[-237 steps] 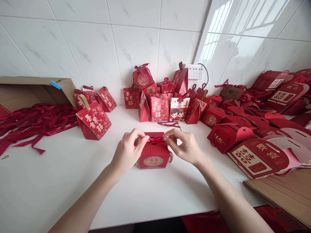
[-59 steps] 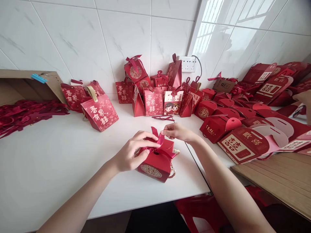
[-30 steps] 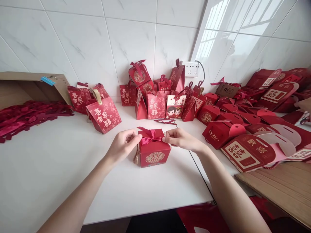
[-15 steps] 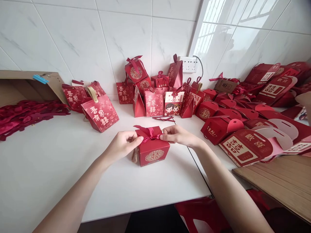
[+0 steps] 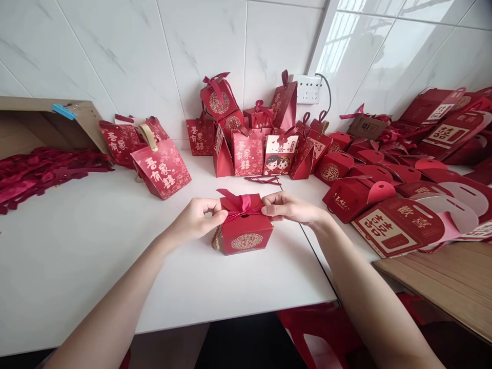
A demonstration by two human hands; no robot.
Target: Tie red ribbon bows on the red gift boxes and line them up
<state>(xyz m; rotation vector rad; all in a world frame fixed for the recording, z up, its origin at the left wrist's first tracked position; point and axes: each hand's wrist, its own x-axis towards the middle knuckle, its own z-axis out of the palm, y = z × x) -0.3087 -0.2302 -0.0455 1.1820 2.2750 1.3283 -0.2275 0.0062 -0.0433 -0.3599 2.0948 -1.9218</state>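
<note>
A: Where is your red box (image 5: 248,226), and what have you got hold of?

B: It stands upright on the white desk (image 5: 115,266), set back from the front edge, just left of the dark seam (image 5: 319,261). Your left hand (image 5: 202,218) is closed to a thumb-and-finger pinch on one side of the ribbon (image 5: 245,205); your right hand (image 5: 290,209) pinches the other. Your fingertips cover the ends, so I can't say whether you grip loops or tails.

A: Why would you hold it that way?

B: Probably to keep the pull even about the knot, while the desk bears the box. The gift bags (image 5: 249,161) near the far edge seem parked there to leave you room.

A: And what are you handling?

B: Stiff folded card, by its look, with a round gold medallion (image 5: 246,241) in front and a twisted cord (image 5: 216,240) hanging at the left. Your ribbon shines like satin; loose ribbons (image 5: 46,174) lie limp toward the desk's left side.
</note>
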